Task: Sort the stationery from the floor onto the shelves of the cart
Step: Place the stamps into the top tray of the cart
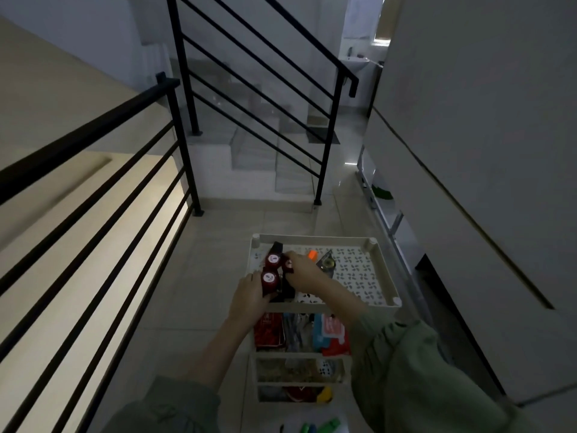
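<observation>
Left hand (249, 296) grips a red bottle (269, 281); right hand (301, 271) pinches another red bottle (288, 264) over the cart's top shelf (385, 270)

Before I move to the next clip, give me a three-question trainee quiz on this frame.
1. True or false: both hands are at the cart's top shelf.
2. Multiple choice: which hand holds the nearest red round-topped item? A) left hand B) right hand C) neither
3. Short answer: what colour is the small item lying on the top shelf just beyond the right hand?

Key: 1 true. 2 A; its fingers curl round that item, while the right hand grips another red item beside it. 3 orange.
</observation>
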`<act>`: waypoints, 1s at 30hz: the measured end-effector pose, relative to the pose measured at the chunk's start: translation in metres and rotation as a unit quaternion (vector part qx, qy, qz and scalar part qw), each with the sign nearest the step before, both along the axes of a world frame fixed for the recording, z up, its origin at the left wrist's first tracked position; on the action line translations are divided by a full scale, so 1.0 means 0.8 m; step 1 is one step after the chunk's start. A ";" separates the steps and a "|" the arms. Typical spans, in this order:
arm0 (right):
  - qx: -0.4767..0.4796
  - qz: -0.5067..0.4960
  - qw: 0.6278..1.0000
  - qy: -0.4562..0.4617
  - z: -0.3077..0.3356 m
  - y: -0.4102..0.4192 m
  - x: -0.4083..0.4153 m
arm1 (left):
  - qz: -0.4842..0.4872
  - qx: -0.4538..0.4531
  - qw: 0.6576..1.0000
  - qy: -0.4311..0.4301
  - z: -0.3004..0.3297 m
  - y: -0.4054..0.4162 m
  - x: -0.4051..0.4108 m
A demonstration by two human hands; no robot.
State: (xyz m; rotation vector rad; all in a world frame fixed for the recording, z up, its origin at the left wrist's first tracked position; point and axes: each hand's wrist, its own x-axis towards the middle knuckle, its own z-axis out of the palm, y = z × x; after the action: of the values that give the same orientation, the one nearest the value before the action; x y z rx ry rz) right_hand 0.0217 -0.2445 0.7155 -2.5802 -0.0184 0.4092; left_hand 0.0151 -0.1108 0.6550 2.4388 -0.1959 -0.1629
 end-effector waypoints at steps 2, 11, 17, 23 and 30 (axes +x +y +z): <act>0.033 -0.051 0.998 -0.008 0.000 -0.005 -0.006 | -0.011 -0.016 1.000 0.017 -0.003 0.005 -0.004; 0.030 -0.184 0.982 -0.009 0.018 -0.033 0.039 | -0.032 -0.126 0.979 -0.155 0.027 0.041 -0.003; -0.037 -0.182 0.979 0.082 0.001 -0.018 0.083 | -0.286 0.084 0.946 -0.128 0.012 0.037 0.032; -0.106 -0.134 0.975 0.141 -0.014 0.021 0.109 | -0.282 0.143 0.945 -0.088 0.013 0.040 0.031; -0.152 -0.073 0.983 0.066 0.023 0.051 0.136 | -0.238 -0.017 0.969 -0.059 0.009 0.051 0.048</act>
State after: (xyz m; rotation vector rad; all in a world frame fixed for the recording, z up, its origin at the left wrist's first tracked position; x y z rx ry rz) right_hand 0.1308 -0.2039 0.7336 -2.8216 0.3019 0.5645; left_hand 0.0535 -0.0699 0.6625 2.3278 -0.8300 -0.2213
